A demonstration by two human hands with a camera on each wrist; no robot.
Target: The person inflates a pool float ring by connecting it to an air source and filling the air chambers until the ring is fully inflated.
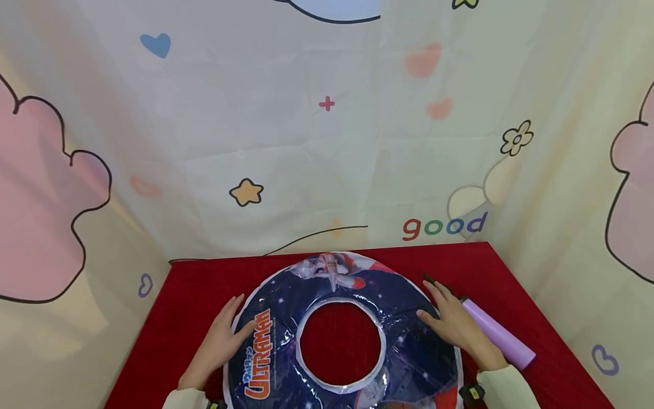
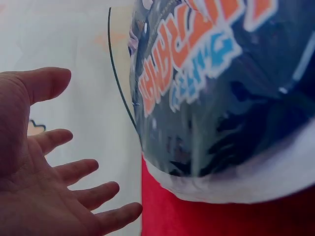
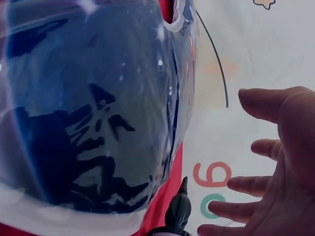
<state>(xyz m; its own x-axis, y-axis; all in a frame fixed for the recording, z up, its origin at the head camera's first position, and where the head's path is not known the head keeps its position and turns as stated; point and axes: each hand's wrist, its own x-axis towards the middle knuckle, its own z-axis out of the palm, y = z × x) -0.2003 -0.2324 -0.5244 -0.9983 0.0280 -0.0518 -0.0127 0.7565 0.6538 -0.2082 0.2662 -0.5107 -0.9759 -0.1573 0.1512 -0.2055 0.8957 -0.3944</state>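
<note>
Pale sleeves are seen nearest the camera, at either side of the ring, and a dark band is strapped at each wrist. The left hand is held at the ring's left side, well open, its fingers spread and nothing gripped; from above its thumb is seen over the ring's edge, though in the left wrist view a gap is shown between the two. The right hand is held at the ring's right side, likewise wide open with nothing grasped; its thumb, too, is shown apart from the ring in the right wrist view.

Between the hands the ring is laid on a red cloth. It is coloured dark blue and edged in white, and its near edge is cut off by the frame. "ULTRAMAN" is printed in orange letters on its left part, and a figure on its far part. Red cloth is seen through its hole.

Right of the ring, a purple tube with a black tip is laid aslant, partly hidden by the right hand.

Beyond the ring a pale curtain is hung, printed with a star left of the ring's middle and the word "good" right of it. Farther out, on both sides of the ring, pink clouds are outlined in black.
</note>
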